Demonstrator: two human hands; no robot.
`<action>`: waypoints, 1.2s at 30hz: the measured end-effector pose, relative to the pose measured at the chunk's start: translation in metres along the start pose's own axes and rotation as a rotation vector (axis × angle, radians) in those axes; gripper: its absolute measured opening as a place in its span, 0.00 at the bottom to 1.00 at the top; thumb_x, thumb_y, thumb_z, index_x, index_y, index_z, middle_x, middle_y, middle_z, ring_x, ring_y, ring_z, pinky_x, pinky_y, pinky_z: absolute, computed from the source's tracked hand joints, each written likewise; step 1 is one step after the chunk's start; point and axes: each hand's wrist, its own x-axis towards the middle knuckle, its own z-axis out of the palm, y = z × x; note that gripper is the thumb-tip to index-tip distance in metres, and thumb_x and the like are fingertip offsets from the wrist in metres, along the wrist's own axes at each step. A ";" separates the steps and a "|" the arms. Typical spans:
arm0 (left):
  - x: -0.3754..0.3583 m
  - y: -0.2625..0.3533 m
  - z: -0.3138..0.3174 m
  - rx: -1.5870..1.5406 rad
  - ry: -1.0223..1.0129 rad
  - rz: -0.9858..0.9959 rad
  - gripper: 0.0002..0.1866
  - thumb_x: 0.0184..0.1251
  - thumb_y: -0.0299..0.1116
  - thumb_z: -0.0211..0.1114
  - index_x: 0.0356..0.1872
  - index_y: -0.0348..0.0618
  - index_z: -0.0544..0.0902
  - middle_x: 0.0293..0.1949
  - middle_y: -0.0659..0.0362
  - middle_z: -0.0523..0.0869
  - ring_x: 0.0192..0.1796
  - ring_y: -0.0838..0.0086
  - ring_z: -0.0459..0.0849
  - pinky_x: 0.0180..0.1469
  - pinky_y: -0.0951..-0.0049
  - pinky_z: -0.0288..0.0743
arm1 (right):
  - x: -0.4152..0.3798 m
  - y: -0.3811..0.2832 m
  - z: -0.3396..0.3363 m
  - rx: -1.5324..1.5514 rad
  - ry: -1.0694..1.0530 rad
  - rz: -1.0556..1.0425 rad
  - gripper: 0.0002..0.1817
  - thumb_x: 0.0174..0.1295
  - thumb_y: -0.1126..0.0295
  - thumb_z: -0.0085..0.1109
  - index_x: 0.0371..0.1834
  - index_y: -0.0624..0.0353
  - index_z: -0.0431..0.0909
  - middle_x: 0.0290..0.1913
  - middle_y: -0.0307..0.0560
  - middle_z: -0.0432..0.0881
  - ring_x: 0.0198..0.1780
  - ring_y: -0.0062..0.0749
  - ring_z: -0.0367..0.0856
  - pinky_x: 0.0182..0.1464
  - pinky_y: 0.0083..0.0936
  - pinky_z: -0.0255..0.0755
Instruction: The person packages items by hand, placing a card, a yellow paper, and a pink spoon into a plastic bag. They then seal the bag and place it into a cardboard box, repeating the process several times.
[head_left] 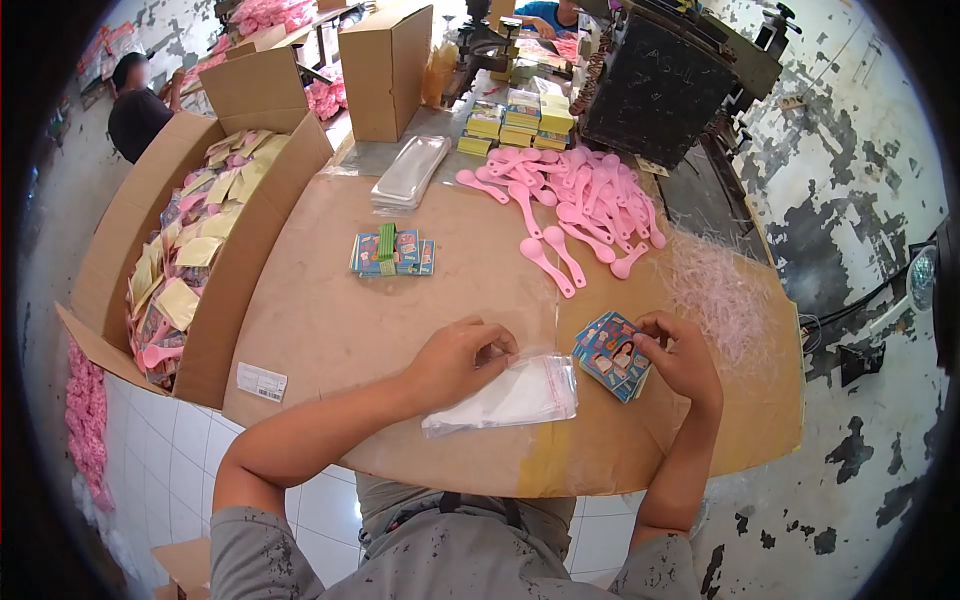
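Note:
My left hand (466, 356) is at the stack of clear plastic bags (510, 398), its fingers curled at the upper edge, where they seem to pinch a bag. Thumb and fingers of my right hand (682, 350) are closed on the corner of a blue printed card (615, 352). That card lies over a fanned stack of similar cards (590, 338) just right of the bags. Farther back on the cardboard-covered table sits another bundle of cards (408, 254) with a green band (387, 248) around it.
Pink plastic spoons (585, 195) lie heaped at the back, beside pink shredded strands (722, 290). More clear bags (412, 172) and stacked cards (520, 112) are behind. An open carton (225, 310) of filled packets stands left. A dark machine (655, 85) stands back right; two people are beyond.

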 end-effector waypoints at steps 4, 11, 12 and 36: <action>0.003 0.003 0.003 -0.053 0.084 0.148 0.07 0.66 0.26 0.75 0.41 0.42 0.85 0.45 0.54 0.89 0.45 0.71 0.88 0.46 0.70 0.82 | 0.007 0.010 0.005 -0.244 0.176 -0.148 0.11 0.67 0.72 0.68 0.50 0.64 0.86 0.40 0.48 0.90 0.39 0.32 0.86 0.43 0.30 0.77; 0.004 0.001 0.000 -0.681 -0.091 -0.086 0.12 0.72 0.25 0.72 0.51 0.38 0.81 0.45 0.54 0.93 0.48 0.76 0.90 0.53 0.73 0.82 | -0.003 -0.036 0.036 0.047 0.180 -0.244 0.11 0.68 0.74 0.67 0.52 0.64 0.86 0.42 0.47 0.91 0.43 0.27 0.88 0.47 0.28 0.81; 0.004 0.004 -0.001 -0.813 -0.132 -0.163 0.13 0.74 0.25 0.71 0.54 0.37 0.80 0.44 0.53 0.93 0.47 0.78 0.90 0.52 0.74 0.82 | -0.003 -0.038 0.047 0.166 0.160 -0.225 0.11 0.69 0.74 0.67 0.52 0.64 0.87 0.42 0.46 0.91 0.43 0.26 0.88 0.47 0.27 0.81; -0.003 0.014 -0.002 -0.601 -0.046 -0.141 0.27 0.78 0.22 0.66 0.75 0.40 0.69 0.41 0.58 0.91 0.43 0.83 0.88 0.45 0.79 0.82 | 0.009 -0.052 0.094 0.285 0.010 -0.381 0.11 0.73 0.70 0.66 0.51 0.66 0.87 0.42 0.45 0.88 0.43 0.29 0.86 0.49 0.27 0.79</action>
